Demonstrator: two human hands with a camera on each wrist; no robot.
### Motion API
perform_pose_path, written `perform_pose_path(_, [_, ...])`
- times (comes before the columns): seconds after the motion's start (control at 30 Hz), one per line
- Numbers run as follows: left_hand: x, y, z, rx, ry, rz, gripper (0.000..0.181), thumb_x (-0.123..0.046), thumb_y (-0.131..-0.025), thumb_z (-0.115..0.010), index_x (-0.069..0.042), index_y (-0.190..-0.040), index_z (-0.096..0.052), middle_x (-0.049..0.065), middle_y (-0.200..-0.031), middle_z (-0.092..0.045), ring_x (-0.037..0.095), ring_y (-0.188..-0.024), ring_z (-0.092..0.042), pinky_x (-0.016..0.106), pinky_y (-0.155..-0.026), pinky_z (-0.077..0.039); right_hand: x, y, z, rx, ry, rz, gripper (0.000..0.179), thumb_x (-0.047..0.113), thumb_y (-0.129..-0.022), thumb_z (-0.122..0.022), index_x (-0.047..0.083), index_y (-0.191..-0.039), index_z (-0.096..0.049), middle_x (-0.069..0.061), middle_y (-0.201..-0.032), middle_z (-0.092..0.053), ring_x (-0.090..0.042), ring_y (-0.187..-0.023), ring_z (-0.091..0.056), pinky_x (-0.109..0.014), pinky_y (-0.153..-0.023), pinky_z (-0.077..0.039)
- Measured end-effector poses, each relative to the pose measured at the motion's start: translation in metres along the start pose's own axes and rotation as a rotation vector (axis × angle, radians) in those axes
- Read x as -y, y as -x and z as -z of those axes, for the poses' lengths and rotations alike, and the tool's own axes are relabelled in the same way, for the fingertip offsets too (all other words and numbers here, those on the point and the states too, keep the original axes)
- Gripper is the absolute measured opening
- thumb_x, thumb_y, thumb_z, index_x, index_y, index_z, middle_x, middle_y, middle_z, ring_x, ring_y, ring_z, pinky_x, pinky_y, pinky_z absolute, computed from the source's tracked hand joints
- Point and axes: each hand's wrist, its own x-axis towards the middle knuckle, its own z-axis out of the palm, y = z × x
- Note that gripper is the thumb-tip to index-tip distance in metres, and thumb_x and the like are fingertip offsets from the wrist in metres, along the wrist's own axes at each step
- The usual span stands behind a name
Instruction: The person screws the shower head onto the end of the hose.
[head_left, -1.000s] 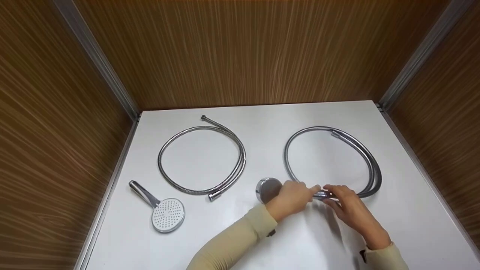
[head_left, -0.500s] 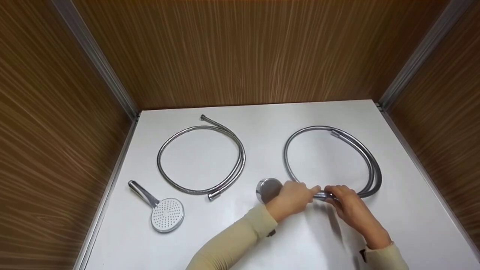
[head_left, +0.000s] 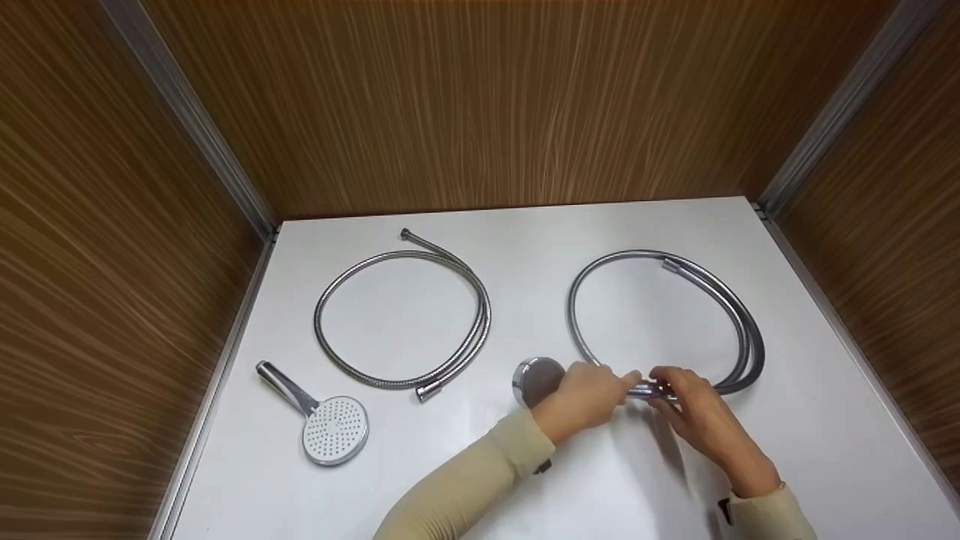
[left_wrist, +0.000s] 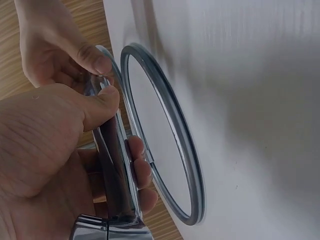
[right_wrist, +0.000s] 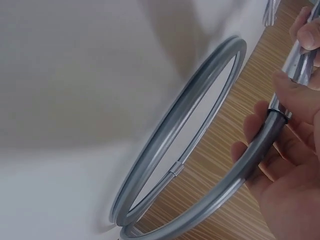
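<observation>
My left hand (head_left: 589, 397) grips the chrome handle of a handheld shower head (head_left: 540, 381), whose round head juts out to the left of the hand. At the handle's other end, my right hand (head_left: 697, 412) holds the end fitting of a grey shower hose (head_left: 574, 300). In the right wrist view its thumb presses the metal fitting (right_wrist: 276, 104), with fingers behind the hose. The left wrist view shows the left thumb along the handle (left_wrist: 117, 175), fingers wrapped beneath. Fitting and handle lie in line, end to end; fingers partly hide the joint.
A second shower head (head_left: 335, 430) lies spray face up on the white table (head_left: 480, 480) at the left. Behind it is a coiled metal shower hose (head_left: 319, 322). The grey hose's loose end (head_left: 671, 267) rests inside its coil. Wood-grain panels (head_left: 510, 105) enclose the table's back and sides.
The right thumb and fingers shift slightly around the hose fitting. The left hand keeps its grip on the handle, and the other things stay where they were.
</observation>
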Motion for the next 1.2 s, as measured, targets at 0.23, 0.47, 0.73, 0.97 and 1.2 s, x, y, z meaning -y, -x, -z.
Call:
perform_pose_path(0.23, [-0.0002, 0.0009, 0.0026, -0.002, -0.002, 0.002, 0.033, -0.044, -0.104, -0.062, -0.037, -0.136, -0.052, -0.009, -0.082, -0.071, 0.011, -0.065, -0.063, 0.026, -0.052, -0.048, -0.0015, -0.0019, 0.0006, -0.03, -0.006, 0.045, 0.048, -0.015, -0.066, -0.091, 0.0, -0.104, -0.065, -0.007, -0.088, -0.068, -0.017, -0.076, -0.063, -0.031, -0.068, -0.052])
perform_pose_path(0.47, [-0.001, 0.0012, 0.0035, 0.011, 0.021, 0.009, 0.03, -0.043, -0.104, -0.062, -0.038, -0.133, -0.054, -0.01, -0.083, -0.071, 0.01, -0.067, -0.064, 0.026, -0.054, -0.049, -0.0012, -0.0023, 0.0031, 0.006, 0.038, 0.047, 0.041, -0.009, -0.072, -0.09, 0.004, -0.106, -0.07, -0.002, -0.087, -0.071, -0.013, -0.075, -0.061, -0.032, -0.066, -0.052])
perform_pose_path(0.73, [-0.0025, 0.002, 0.003, -0.003, -0.007, 0.008, 0.03, -0.049, -0.104, -0.06, -0.039, -0.132, -0.055, -0.008, -0.086, -0.073, 0.01, -0.069, -0.065, 0.026, -0.054, -0.05, -0.0013, -0.001, 0.0056, 0.057, 0.062, 0.031, 0.036, -0.005, -0.075, -0.089, 0.004, -0.106, -0.072, -0.001, -0.089, -0.074, -0.015, -0.076, -0.06, -0.032, -0.067, -0.052])
perform_pose_path(0.97, [-0.0022, 0.0031, 0.0035, -0.025, -0.011, 0.01, 0.031, -0.049, -0.104, -0.061, -0.04, -0.132, -0.056, -0.008, -0.087, -0.073, 0.01, -0.07, -0.066, 0.025, -0.054, -0.051, -0.0007, -0.0006, 0.0065, 0.049, 0.046, 0.022, 0.035, -0.004, -0.077, -0.088, 0.003, -0.107, -0.073, -0.001, -0.089, -0.073, -0.015, -0.077, -0.061, -0.031, -0.068, -0.053])
perform_pose_path(1.2, [-0.0013, 0.0042, 0.0014, -0.037, 0.019, 0.002, 0.028, -0.042, -0.104, -0.063, -0.034, -0.131, -0.056, -0.009, -0.086, -0.073, 0.011, -0.068, -0.065, 0.025, -0.052, -0.049, 0.0019, -0.0007, 0.0039, -0.011, -0.041, -0.014, 0.042, -0.013, -0.071, -0.089, 0.0, -0.107, -0.072, -0.006, -0.094, -0.074, -0.018, -0.083, -0.069, -0.015, -0.081, -0.051])
